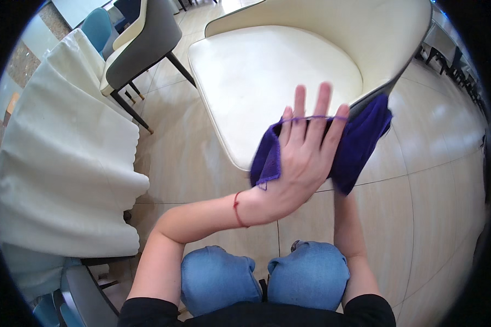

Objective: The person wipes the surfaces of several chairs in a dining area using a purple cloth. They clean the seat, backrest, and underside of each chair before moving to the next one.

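My left hand is stretched out with its fingers apart in front of the white chair seat. A red string bracelet circles that wrist. Against the hand lies a purple cloth, spreading out on both sides, and a thin purple strand crosses over the fingers. The fingertips are slightly blurred. My right forearm reaches up behind the cloth, which hides my right hand. Beside the cloth is the grey-edged armrest of the cream tub chair; whether the cloth touches it I cannot tell.
To the left hangs a white tablecloth with a scalloped edge. A grey and cream chair with dark legs stands beyond it, near a blue chair. Another grey chair is at lower left. Below are beige floor tiles.
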`<action>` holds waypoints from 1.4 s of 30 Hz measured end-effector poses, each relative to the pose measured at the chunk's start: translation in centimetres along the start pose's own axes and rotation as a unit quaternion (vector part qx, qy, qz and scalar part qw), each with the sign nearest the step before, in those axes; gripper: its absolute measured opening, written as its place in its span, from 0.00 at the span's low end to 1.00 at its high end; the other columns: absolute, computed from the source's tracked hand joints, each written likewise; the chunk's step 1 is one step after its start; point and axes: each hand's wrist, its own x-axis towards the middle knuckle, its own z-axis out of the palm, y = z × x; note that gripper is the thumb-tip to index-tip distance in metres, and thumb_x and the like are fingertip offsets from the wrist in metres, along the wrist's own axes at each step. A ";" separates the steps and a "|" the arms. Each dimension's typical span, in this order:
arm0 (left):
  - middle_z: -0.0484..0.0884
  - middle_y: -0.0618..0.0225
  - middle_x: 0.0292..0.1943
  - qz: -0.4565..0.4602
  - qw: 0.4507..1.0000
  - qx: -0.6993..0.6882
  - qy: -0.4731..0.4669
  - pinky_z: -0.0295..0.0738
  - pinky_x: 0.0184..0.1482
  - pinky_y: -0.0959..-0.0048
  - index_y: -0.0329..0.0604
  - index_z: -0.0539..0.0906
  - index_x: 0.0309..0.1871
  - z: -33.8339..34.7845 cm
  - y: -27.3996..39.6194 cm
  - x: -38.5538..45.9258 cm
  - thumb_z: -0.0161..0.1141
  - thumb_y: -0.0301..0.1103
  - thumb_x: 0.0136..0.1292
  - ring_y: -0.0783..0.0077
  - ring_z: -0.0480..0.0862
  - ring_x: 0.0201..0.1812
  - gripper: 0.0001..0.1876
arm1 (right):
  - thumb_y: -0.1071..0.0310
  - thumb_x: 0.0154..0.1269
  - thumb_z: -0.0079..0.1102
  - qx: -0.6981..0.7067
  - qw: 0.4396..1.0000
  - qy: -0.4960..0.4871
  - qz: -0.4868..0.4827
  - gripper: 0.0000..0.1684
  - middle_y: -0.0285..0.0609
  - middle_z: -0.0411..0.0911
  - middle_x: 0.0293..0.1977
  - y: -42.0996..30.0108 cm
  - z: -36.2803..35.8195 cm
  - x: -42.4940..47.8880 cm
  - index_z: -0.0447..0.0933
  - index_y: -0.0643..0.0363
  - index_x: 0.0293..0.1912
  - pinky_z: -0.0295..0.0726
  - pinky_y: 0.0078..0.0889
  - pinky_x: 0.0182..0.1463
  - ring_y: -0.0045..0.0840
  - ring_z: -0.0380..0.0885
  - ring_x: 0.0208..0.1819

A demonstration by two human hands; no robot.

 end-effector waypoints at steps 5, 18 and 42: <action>0.79 0.44 0.61 -0.058 0.993 -0.084 -0.054 0.83 0.55 0.60 0.31 0.70 0.71 0.3 1.4 3.7 0.71 0.39 0.60 0.48 0.84 0.58 0.38 | 0.62 0.68 0.70 0.374 0.891 -0.098 0.240 0.25 0.42 0.77 0.60 14.5 3.6 -1.7 0.79 0.60 0.61 0.71 0.37 0.71 0.29 0.75 0.61; 0.86 0.57 0.40 -0.106 0.980 -0.162 -0.054 0.81 0.38 0.65 0.38 0.80 0.53 -1.1 -2.2 -0.2 0.75 0.30 0.52 0.54 0.87 0.36 0.24 | 0.60 0.69 0.67 0.320 0.931 -0.134 0.110 0.32 0.42 0.74 0.64 1.1 0.6 -3.1 0.71 0.55 0.70 0.61 0.41 0.78 0.35 0.69 0.68; 0.45 0.48 0.83 -0.133 0.946 0.063 0.289 0.29 0.82 0.47 0.39 0.43 0.82 -1.8 -12.9 -9.7 0.55 0.59 0.73 0.51 0.40 0.84 0.49 | 0.50 0.64 0.65 0.235 0.967 -0.046 -0.086 0.30 0.52 0.74 0.64 -8.8 4.3 -5.3 0.78 0.57 0.60 0.53 0.64 0.75 0.56 0.66 0.69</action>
